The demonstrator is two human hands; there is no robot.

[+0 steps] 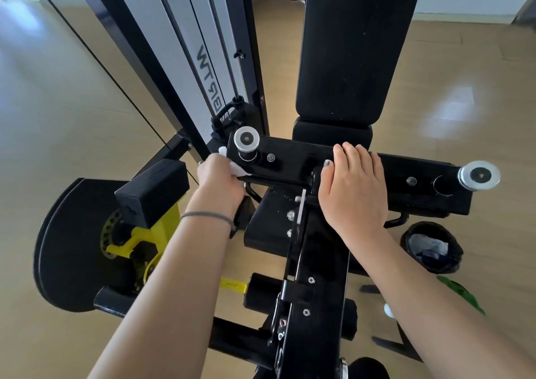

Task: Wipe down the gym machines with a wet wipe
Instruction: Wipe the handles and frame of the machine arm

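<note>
Head view: gym machine's black crossbar (290, 158) runs left to right across both hands. Right hand (352, 188) rests flat, released, at mid-bar; left hand (219, 180) clutches the wet wipe (239, 169) against the bar's left end, nearer the unwiped near edge.

Bright daylight, floor (452, 108) glare, fisheye edges.

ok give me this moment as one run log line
left hand: wiping crossbar end with wet wipe | right hand: flat on crossbar | bin: on floor, right
</note>
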